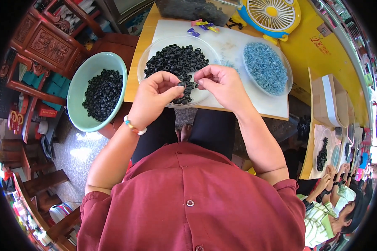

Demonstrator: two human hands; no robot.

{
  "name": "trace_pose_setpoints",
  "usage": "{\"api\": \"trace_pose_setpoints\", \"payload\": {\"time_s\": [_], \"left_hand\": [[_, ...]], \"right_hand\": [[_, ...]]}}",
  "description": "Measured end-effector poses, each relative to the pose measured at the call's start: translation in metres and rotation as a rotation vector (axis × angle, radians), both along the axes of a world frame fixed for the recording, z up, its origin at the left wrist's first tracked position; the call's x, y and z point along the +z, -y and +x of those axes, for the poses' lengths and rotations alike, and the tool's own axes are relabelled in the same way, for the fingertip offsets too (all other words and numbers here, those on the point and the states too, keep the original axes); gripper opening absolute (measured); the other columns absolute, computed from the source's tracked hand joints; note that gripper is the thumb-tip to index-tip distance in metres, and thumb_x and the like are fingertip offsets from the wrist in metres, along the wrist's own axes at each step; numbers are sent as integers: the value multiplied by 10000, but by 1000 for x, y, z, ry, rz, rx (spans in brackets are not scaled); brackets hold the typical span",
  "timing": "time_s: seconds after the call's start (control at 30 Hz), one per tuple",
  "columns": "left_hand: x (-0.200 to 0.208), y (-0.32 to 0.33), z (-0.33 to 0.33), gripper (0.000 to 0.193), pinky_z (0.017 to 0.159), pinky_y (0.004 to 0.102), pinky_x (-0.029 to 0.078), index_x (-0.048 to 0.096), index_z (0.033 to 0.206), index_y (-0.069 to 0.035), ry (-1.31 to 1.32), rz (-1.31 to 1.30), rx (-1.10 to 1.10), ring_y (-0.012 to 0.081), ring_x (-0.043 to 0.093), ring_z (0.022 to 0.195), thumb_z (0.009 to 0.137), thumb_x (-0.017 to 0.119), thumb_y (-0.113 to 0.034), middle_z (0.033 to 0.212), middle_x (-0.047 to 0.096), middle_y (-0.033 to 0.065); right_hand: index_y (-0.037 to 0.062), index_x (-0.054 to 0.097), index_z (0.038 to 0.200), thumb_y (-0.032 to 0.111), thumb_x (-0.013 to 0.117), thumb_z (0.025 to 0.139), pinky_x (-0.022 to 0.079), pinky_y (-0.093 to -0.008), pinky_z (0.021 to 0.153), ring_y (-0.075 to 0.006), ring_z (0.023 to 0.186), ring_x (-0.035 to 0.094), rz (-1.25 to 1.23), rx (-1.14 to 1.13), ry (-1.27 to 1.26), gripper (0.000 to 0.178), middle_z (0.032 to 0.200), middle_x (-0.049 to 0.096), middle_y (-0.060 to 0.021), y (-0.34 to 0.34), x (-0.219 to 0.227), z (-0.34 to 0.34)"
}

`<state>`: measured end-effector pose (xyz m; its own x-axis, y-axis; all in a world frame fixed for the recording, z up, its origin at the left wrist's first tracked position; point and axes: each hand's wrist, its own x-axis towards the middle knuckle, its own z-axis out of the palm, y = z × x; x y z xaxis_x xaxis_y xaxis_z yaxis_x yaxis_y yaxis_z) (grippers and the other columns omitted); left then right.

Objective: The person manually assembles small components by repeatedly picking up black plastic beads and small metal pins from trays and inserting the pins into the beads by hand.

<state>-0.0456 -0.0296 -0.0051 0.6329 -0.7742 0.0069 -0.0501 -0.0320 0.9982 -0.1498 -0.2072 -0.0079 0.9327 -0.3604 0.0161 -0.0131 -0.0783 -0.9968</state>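
Pinching one small black ring-shaped rubber piece point(181, 84) between the fingertips of both hands is the work seen at upper centre of the frame. At the left, a pale green round plastic basin point(80, 88) is seen, holding a heap of the same black rings too many to count. Next to the right, the left hand point(153, 97) is closed, thumb and forefinger pressed on the ring, a beaded bracelet point(134, 127) worn at its wrist. Behind the hands, a clear round plastic dish point(205, 44) on a white board point(234, 39) carries a second uncountable heap of black rings. The right hand point(221, 83) is likewise closed in a pinch, touching the ring's other side. Further right, a second clear round dish point(287, 71) is filled with small blue pieces, again beyond counting. At upper right a blue and yellow desk fan point(272, 14) stands.

For the step to be done well, it is judged that the ring should be held by its rim only, kept over the dish so a slip drops it back, and handled singly.

Counted: one basin, two clear dishes, one fan, one ring in hand. At lower right another person's hands point(333, 175) are at work.
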Motion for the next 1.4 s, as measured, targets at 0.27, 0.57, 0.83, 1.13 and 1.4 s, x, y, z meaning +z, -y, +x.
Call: {"api": "trace_pose_setpoints", "payload": {"time_s": [0.27, 0.57, 0.83, 1.13, 1.4], "left_hand": [[9, -16, -23, 213, 764, 299, 555, 588, 1111, -25, -711, -390, -120, 154, 643, 841, 913, 565, -100, 971, 652, 100], [17, -18, -35, 273, 739, 303, 553, 537, 1182, -17, -1016, -507, -218, 135, 603, 807, 924, 536, -106, 951, 618, 72], [16, -21, -42, 249, 723, 292, 554, 546, 1153, -24, -1053, -449, -141, 127, 608, 783, 929, 539, -134, 945, 620, 69], [12, -22, -46, 212, 700, 288, 568, 597, 1104, -27, -1036, -401, -52, 127, 625, 804, 910, 569, -109, 916, 637, 58], [6, -27, -49, 228, 705, 278, 576, 617, 1099, -6, -919, -284, 23, 121, 627, 754, 888, 601, -89, 883, 649, 62]], "right_hand": [[-12, 612, 926, -26, 634, 818, 505, -244, 754, -126, 796, 618, 383, 51, 201, 112, 900, 655, -84, -29, 36, -27], [-21, 598, 918, -58, 627, 823, 524, -268, 791, -146, 856, 633, 450, 65, 315, 106, 910, 656, -108, -48, 45, -37], [-35, 590, 911, -78, 614, 824, 527, -266, 792, -152, 856, 634, 322, 13, 331, 100, 919, 646, -123, -51, 38, -37], [-41, 602, 895, -95, 626, 804, 517, -246, 753, -137, 832, 619, -15, -63, 320, 109, 893, 639, -87, -55, 36, -37], [-11, 597, 857, -72, 646, 777, 505, -233, 642, -110, 770, 618, -476, -64, 466, 112, 833, 637, -55, -55, 27, -38]]}}
